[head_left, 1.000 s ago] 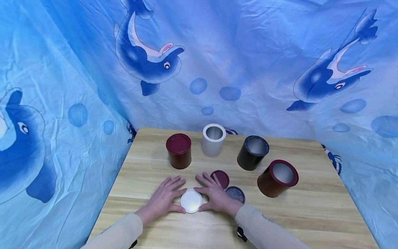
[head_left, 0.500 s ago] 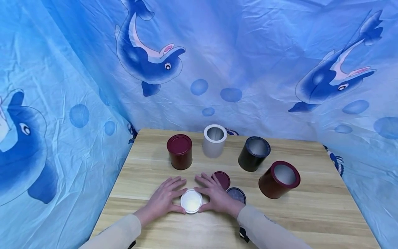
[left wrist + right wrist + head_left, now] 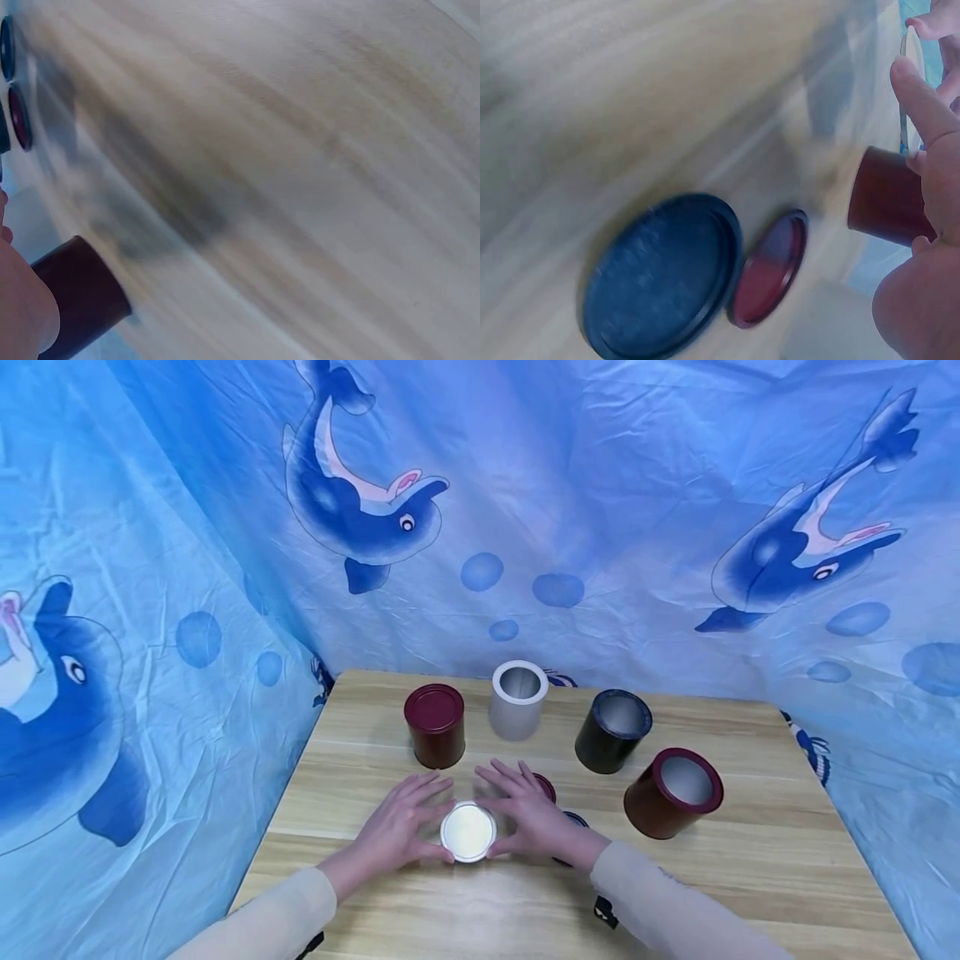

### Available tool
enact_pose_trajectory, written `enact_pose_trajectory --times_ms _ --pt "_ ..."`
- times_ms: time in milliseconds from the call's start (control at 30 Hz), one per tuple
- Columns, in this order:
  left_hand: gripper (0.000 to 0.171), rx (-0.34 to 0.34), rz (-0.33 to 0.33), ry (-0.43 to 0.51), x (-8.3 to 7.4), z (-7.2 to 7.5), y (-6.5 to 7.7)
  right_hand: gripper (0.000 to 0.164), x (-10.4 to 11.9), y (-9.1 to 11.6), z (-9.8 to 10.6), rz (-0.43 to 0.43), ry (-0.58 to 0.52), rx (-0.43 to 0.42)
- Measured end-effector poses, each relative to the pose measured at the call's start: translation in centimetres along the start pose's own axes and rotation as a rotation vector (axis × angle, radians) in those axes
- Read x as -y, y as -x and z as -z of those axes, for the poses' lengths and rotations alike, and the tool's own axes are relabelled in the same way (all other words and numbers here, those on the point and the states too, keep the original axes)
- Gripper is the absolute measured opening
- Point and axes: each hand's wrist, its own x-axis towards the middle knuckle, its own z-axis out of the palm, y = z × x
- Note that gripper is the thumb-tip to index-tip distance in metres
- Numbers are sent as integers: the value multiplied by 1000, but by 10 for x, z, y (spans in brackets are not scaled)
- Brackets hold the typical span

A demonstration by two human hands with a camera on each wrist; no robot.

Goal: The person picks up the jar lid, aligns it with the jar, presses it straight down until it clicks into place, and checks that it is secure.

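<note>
Between the two hands is a round white lid point(image 3: 468, 832), held by its edge. My left hand point(image 3: 393, 831) grips its left side with thumb and forefinger, the other fingers stretched forward. On the opposite side, my right hand point(image 3: 536, 818) holds the rim with thumb and forefinger. The right wrist view shows the lid edge-on, raised off the table. Partly hidden under the right hand lie a dark red lid point(image 3: 769, 270) and a black lid point(image 3: 660, 277) on the wood. In the left wrist view the white lid is out of sight.
A dark red can point(image 3: 438, 745) with its lid on stands at the back left. Beside it are an open white can point(image 3: 514, 718), an open black can point(image 3: 600, 752) and an open dark red can point(image 3: 651, 802). Blue dolphin-print cloth point(image 3: 630, 527) borders the wooden table point(image 3: 750, 877).
Both hands have raised the white lid off the table and shifted it slightly forward and right. The right hand now covers more of the red and black lids.
</note>
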Motion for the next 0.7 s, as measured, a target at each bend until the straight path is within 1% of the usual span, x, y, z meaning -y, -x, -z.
enact_pose_trajectory --times_ms 133,300,400,600,700 --pt "81 14 20 4 -6 13 -6 80 3 1 13 31 11 -44" --pt "78 -12 -13 11 -13 33 -16 79 7 2 32 65 3 -84" --pt "78 -20 -19 18 -16 43 -21 79 6 1 40 90 7 -110" --pt "79 -47 -31 12 -20 58 -32 79 7 -2 56 115 -17 -133" --pt "78 -48 -44 -3 -20 65 -38 78 7 -5 65 119 -16 -136"
